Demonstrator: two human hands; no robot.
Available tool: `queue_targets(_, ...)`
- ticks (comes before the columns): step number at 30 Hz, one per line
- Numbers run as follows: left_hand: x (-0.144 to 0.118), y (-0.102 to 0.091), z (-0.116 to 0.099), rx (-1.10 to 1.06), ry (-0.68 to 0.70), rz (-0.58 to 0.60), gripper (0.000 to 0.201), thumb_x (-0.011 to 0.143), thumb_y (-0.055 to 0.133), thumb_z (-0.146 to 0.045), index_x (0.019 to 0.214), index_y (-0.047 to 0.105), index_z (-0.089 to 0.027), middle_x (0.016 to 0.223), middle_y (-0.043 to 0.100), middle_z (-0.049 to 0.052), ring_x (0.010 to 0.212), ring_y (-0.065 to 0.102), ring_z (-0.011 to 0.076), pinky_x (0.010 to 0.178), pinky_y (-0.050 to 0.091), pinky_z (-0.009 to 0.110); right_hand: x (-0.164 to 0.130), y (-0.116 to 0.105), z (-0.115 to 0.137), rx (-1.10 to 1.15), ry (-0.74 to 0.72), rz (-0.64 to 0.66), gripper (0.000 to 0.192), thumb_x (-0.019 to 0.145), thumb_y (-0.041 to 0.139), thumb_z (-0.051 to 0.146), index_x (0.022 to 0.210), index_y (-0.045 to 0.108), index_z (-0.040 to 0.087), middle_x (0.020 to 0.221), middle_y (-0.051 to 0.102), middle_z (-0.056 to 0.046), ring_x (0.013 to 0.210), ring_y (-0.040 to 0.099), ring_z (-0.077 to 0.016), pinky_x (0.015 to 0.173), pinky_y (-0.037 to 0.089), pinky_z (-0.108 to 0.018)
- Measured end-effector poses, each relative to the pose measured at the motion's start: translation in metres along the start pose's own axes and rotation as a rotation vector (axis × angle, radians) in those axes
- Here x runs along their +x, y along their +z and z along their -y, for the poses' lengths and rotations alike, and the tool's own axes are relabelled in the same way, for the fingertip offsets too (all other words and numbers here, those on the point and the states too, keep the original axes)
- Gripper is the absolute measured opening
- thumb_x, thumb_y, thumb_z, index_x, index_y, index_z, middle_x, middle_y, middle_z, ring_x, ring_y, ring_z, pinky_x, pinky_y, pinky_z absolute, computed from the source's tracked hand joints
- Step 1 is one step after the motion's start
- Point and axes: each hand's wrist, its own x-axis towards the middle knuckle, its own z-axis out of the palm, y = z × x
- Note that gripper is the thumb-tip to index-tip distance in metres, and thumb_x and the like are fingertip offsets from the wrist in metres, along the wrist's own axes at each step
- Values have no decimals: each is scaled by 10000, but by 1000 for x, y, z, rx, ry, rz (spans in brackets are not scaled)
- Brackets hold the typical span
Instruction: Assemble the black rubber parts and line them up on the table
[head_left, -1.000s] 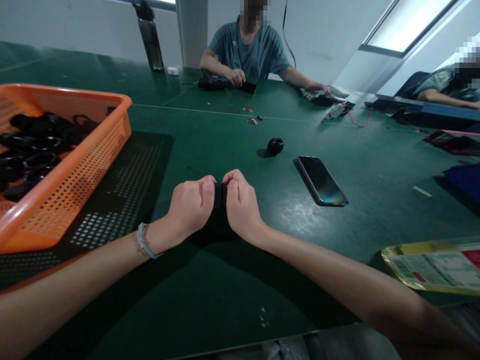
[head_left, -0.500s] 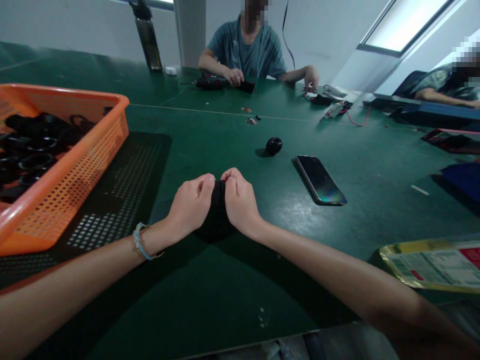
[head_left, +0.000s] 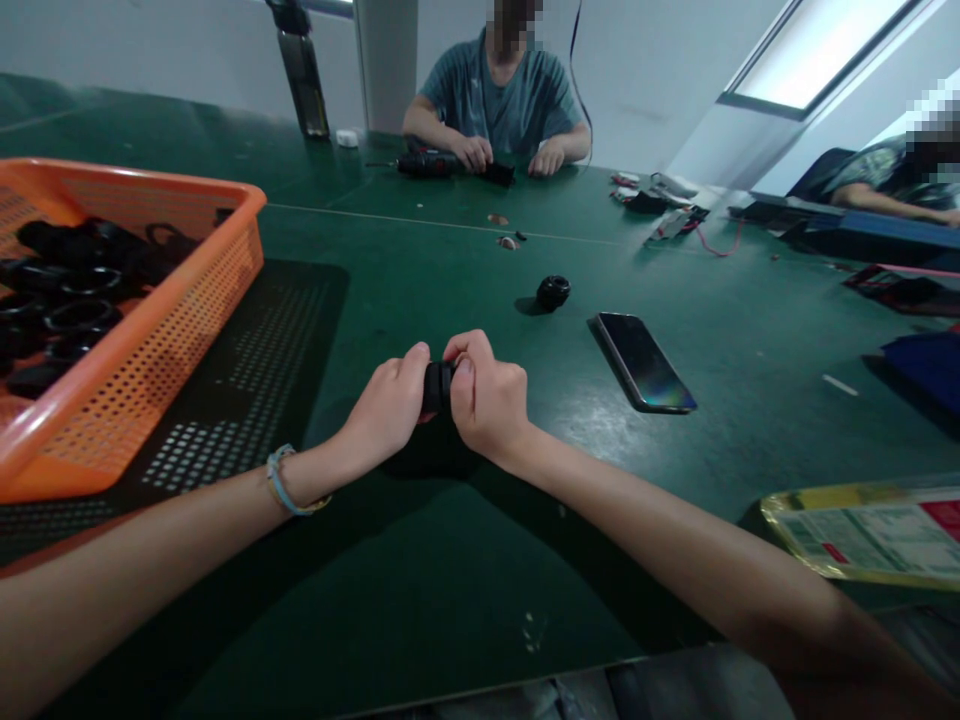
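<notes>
Hands are meeting above the green table, near its middle. Left hand and right hand are both gripping a small black part, fingers curled and pressed against it from either side. Most of this part is being covered by the fingers, so its shape is hard to make out. A second black part is lying further out on the table, near a phone resting face up. At left, an orange basket is holding dark rings, its far side being cut off by the frame edge. A printed packet is lying at right, partly cropped. Across the table, another person's hands are resting by dark items too small to identify.
</notes>
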Motion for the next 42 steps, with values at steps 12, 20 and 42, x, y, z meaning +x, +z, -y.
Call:
queue_targets(12,-11,-3,-10,391,268,-89,464,861,159,-309,515,445,-195,415,428,-4,391,426,127,418,308,243,-3,3,11,157,272,24,182,846,240,243,757,396,215,566,460,24,460,417,-105,470,304,-241)
queue_targets(20,-11,-8,-7,601,447,-135,495,867,164,-281,677,599,-143,549,600,81,491,548,180,478,347,277,-3,3,15,300,444,16,162,825,273,241,725,399,219,581,460,22,522,437,-128,529,315,-269)
queue_targets(42,-7,-4,-4,245,241,-43,363,826,259,-364,593,472,-184,579,506,11,560,476,158,510,374,262,1,0,7,202,315,79,324,869,296,459,671,379,216,535,439,33,468,421,-103,483,281,-236)
